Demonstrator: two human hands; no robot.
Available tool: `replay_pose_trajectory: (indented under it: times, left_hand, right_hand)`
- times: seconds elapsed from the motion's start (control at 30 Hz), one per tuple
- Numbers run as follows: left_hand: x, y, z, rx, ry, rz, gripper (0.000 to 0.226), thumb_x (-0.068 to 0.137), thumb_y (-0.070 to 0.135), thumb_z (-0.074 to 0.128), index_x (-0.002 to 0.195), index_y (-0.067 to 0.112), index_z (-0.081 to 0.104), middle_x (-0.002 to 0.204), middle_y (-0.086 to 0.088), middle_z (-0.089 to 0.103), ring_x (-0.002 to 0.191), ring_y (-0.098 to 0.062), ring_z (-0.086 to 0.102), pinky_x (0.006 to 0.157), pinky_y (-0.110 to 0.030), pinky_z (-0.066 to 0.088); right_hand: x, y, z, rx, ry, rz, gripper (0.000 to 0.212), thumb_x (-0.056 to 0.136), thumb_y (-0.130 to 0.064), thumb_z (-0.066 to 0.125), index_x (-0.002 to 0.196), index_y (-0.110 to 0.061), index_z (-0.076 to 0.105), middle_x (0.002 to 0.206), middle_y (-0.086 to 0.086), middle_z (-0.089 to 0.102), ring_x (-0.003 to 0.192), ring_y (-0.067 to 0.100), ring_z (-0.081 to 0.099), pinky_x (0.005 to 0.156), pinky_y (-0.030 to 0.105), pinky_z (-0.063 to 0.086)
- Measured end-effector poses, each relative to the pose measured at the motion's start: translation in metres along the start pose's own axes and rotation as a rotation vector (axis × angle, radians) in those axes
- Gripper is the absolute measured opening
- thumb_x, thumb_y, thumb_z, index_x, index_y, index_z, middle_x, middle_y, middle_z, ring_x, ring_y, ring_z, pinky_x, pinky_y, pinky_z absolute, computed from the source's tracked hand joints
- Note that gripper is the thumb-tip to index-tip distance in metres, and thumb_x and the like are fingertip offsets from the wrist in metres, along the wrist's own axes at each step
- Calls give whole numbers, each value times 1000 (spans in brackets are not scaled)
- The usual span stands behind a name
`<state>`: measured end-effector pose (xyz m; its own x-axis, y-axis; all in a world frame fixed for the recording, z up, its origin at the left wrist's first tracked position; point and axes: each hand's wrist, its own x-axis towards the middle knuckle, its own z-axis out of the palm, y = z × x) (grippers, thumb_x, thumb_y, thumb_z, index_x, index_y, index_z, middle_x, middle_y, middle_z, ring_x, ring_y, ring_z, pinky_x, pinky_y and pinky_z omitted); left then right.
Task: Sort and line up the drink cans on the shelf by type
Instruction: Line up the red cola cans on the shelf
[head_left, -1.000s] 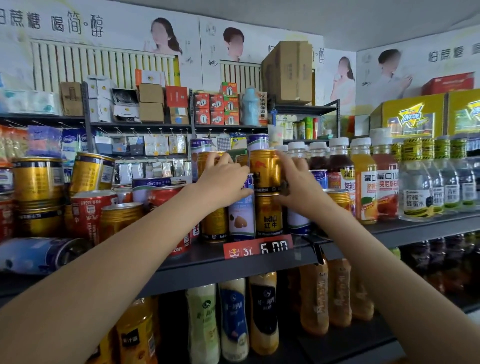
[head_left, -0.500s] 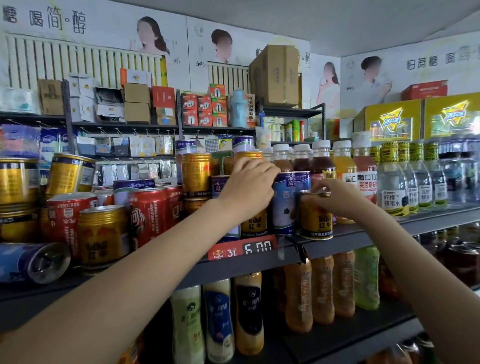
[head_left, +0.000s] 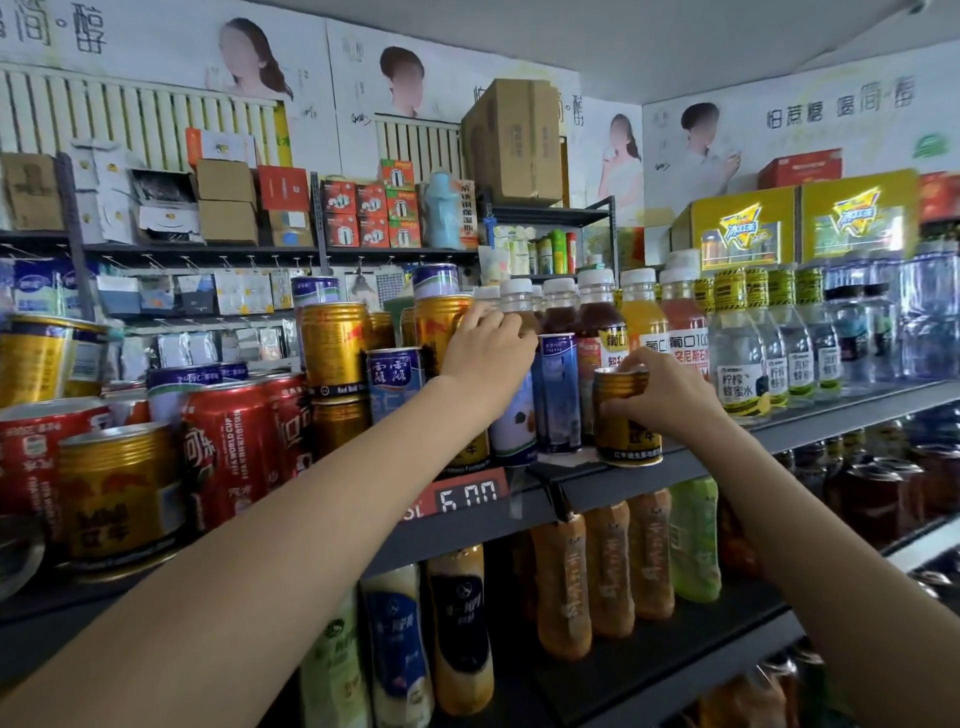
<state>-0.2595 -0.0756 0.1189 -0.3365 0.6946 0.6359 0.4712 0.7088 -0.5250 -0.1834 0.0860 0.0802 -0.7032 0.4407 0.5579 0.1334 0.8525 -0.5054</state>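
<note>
**Both hands among the cans on a crowded shop shelf**

Shop shelving fills the view, with posters on the wall behind and cartons stacked on the upper racks. On the dark metal shelf (head_left: 810, 428) at chest height, drinks stand packed together. At the left are red cola cans (head_left: 228, 447), and in front of them a short gold can (head_left: 119, 493) at the shelf's edge. Further in, a gold Red Bull can (head_left: 335, 345) sits stacked on another gold one, with a blue-and-white can (head_left: 394, 376) just beside it. To the right stand bottles with white caps (head_left: 639, 317), then clear lemon-honey water bottles (head_left: 737, 364).

The left hand (head_left: 485, 353) reaches over the middle of the row, its fingers curled on the upper part of a tall gold can (head_left: 436, 325); how firmly the grip closes there cannot be told, as the hand hides the contact. Below the wrist stand a pale can with a brown nut picture (head_left: 514, 426) and a slim dark blue can (head_left: 558, 395), side by side and upright.

The right hand (head_left: 662, 389) has its grip wrapped round a short gold Red Bull can (head_left: 626, 431), thumb on the near side, fingers over the far side near the rim. That can stands upright at the shelf's front edge, just beside the slim blue can.

A red price tag (head_left: 457, 499) reading 6.00 hangs on the shelf lip. Bottled drinks (head_left: 608, 571) fill the shelf below.
</note>
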Motion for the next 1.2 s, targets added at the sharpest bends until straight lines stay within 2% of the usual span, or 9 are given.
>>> replay_pose_trajectory:
  times: [0.27,0.37,0.53,0.67,0.73,0.8,0.87,1.03,1.2]
  left_hand:
    - [6,-2,3,-36,34,-9,37,87,0,50,122,12,50,124,-4,53,122,-24,42,109,-36,17]
    - [8,-2,2,-41,23,-20,37,85,1,54,120,13,52,120,-2,56,121,-22,46,113,-38,11]
    - [3,-3,-2,-28,7,-13,39,84,-2,53,119,10,45,109,-2,60,109,-23,54,114,-39,5]
    - [-5,-8,3,-73,25,-6,44,84,0,52,125,10,43,114,-2,59,111,-22,54,115,-39,0]
    - [-11,-9,3,-143,81,-22,46,86,1,50,130,11,43,123,-2,57,117,-20,51,114,-38,-4]
    - [-18,-7,0,-225,57,-11,50,87,1,47,135,15,41,131,0,53,123,-17,47,113,-39,-7]
    - [-24,-6,-2,-266,-32,35,53,88,0,44,137,21,40,135,2,49,129,-16,40,112,-42,-11]
    - [-29,-13,-3,-213,-195,108,59,91,3,37,142,31,28,149,-2,28,140,-19,19,111,-48,-14]
    - [-30,-13,-5,-212,-189,120,56,92,5,38,142,28,31,140,0,39,138,-17,24,112,-46,-13]
  right_hand:
    - [1,-7,1,43,-61,-59,51,73,-36,76,115,-19,53,99,0,52,87,16,48,55,21,36]
    - [-1,-19,9,108,-126,-140,53,69,-38,77,114,-21,54,103,-3,52,92,17,51,70,28,45]
    - [2,-37,23,76,-174,-203,54,73,-38,74,116,-19,49,104,0,53,88,16,51,63,24,42]
    - [5,-36,11,78,-280,-232,49,81,-40,66,121,-16,50,112,1,54,94,16,52,77,29,46]
    - [12,-35,-1,171,-171,-220,42,88,-33,59,125,-15,50,117,7,56,94,19,55,80,31,48]
    - [25,-36,-5,61,-69,-218,44,92,-18,53,135,-17,44,128,13,50,102,22,50,83,31,41]
    - [35,-39,0,-89,-130,-219,52,90,-10,51,139,-19,38,133,15,42,118,27,41,90,32,37]
    - [48,-45,4,-106,-107,-236,29,90,-23,56,115,-11,49,113,14,53,102,25,46,75,30,35]
    - [49,-59,5,-184,-22,-202,41,81,-46,65,94,-13,45,81,-1,47,79,20,47,63,31,38]
